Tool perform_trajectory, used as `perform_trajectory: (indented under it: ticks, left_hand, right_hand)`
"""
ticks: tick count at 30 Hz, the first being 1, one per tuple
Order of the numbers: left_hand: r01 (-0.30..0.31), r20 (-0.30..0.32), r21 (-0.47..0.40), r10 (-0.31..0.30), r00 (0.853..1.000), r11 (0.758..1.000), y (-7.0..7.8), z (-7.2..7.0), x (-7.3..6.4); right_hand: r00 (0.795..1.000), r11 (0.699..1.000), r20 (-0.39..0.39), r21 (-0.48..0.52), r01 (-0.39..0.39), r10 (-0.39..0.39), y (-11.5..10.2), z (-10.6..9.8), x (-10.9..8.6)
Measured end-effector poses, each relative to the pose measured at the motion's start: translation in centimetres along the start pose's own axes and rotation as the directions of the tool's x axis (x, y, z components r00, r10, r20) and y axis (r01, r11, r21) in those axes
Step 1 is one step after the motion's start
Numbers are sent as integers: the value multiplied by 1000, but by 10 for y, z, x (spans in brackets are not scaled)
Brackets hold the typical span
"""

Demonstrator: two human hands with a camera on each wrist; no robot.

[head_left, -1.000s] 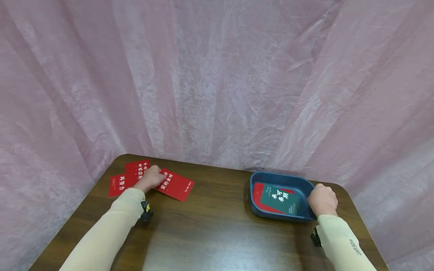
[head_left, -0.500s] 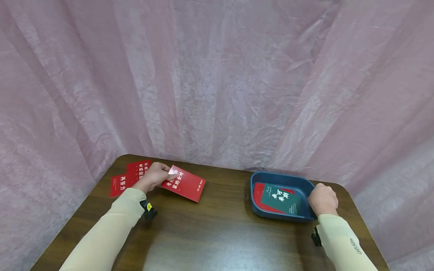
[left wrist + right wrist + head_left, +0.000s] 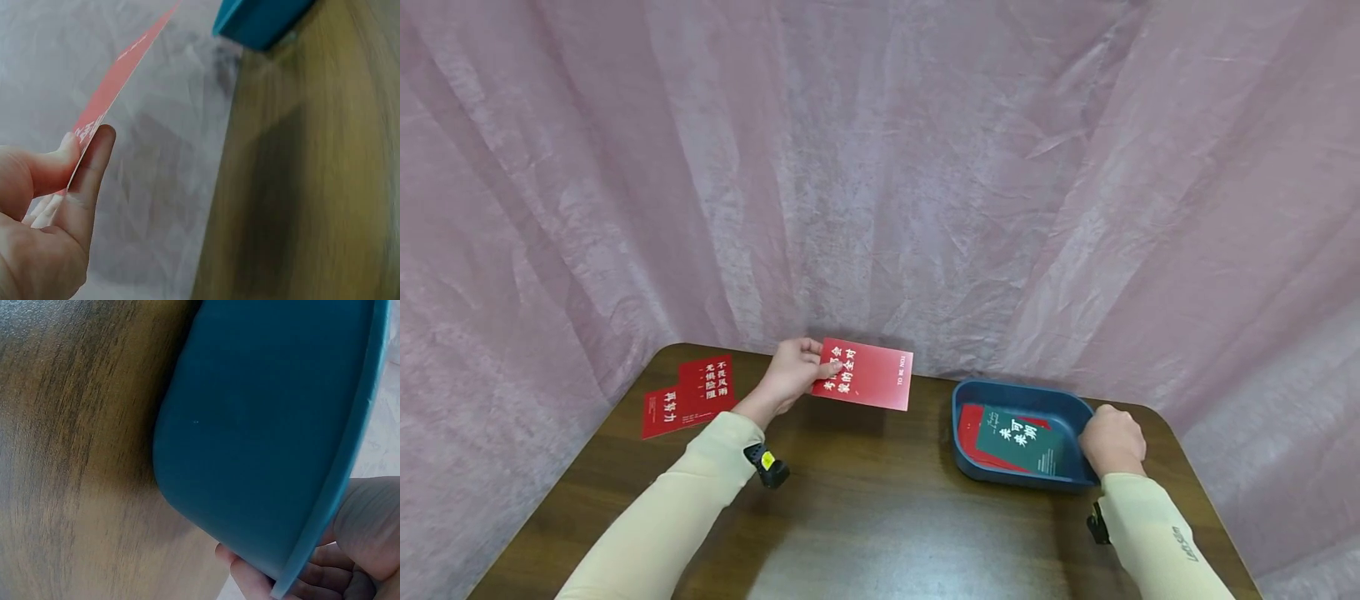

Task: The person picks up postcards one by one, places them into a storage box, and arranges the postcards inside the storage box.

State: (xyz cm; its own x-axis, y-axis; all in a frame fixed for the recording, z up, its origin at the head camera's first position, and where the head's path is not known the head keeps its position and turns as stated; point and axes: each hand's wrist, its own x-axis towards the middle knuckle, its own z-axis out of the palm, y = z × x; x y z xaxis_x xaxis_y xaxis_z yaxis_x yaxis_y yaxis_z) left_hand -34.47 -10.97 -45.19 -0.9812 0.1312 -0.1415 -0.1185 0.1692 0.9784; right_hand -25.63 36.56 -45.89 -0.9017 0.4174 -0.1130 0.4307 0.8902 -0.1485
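Observation:
My left hand (image 3: 792,372) pinches a red card (image 3: 880,375) with white writing by its left end, thumb on the printed face. In the left wrist view the card (image 3: 119,81) appears nearly edge-on, between the thumb and the fingers (image 3: 94,169) behind it, raised above the table. At the right, my right hand (image 3: 1114,440) grips the right end of a blue tray (image 3: 966,471). The right wrist view shows fingers (image 3: 250,575) curled at the tray's (image 3: 250,437) outer wall and rim. Inside the tray a green card (image 3: 1018,440) with white writing lies over red cards (image 3: 972,425).
Two overlapping red cards, an upper one (image 3: 706,383) and a lower one (image 3: 658,412), lie at the table's far left. The brown wooden table (image 3: 880,517) has rounded back corners. A pink curtain (image 3: 880,183) hangs right behind its back edge.
My left hand has picked the red card up off the table and carried it to the right, uncovering more of the two left cards. The right hand and tray have stayed put.

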Motion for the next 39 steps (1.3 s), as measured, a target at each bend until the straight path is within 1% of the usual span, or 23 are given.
perform_trajectory:
  ticks: [3,6,11,18,23,28,34,39]
  left_hand:
    - [-33,-1,-29,33,999,999,11,14,-4]
    - [-79,-3,-58,79,997,995,18,28,-5]
    - [-145,-16,-106,144,989,984,23,52,-4]
    - [-205,-27,-105,203,979,973,32,87,-7]
    - [-223,-28,-114,221,975,968,38,110,-10]
    - [-219,-14,-149,220,975,964,42,133,-12]
    - [-203,-29,-141,201,979,969,45,159,-14]
    - [-193,-38,-149,190,981,970,44,180,-15]
  right_hand:
    - [1000,1000,0,-2,-6,6,-2,1,0]
    - [1000,1000,-5,-7,-9,9,-4,1,0]
    - [1000,1000,-7,-17,-19,19,-6,1,0]
    - [1000,1000,-9,-14,-13,13,-4,3,-1]
    - [1000,1000,-11,-8,-18,18,-4,2,-2]
    - [1000,1000,-10,-6,-24,24,-4,0,-3]
    - [1000,1000,2,-6,-15,15,-6,0,-6]
    - [1000,1000,-2,8,-18,18,-7,0,-7]
